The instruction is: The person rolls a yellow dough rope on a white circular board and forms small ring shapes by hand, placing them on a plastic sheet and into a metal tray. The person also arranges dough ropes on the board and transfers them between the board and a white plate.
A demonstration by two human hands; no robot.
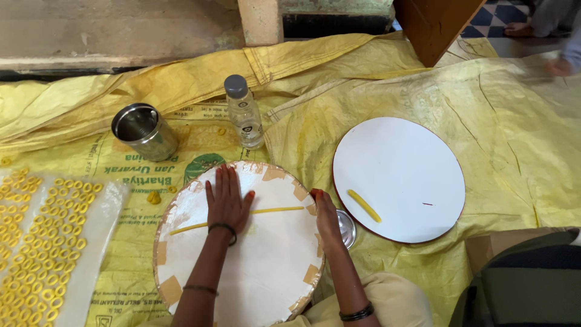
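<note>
A thin yellow dough rope [275, 210] is pressed under the flat, spread palm of the left hand [227, 203]; nothing is gripped, the fingers being laid out straight over it. The rope lies across a round white board [254, 266] edged with tan tape patches. The right hand [325, 215] is set on the board's right rim, its fingers curled over the edge; whether the rim is truly gripped or only touched cannot be told from this angle.

Just beside that hand, a small steel lid [348, 229] is partly hidden. A second round white board [411, 163] lies further right, with a short yellow dough stick [364, 206] on it.

The floor is covered by crumpled yellow sacking [514, 121]. On it are stood a steel cup [144, 131] and a clear plastic bottle [244, 115]. At the left, many yellow dough rings [36, 242] are laid out on a clear sheet. A concrete step [115, 30] and a wooden post are seen behind.
</note>
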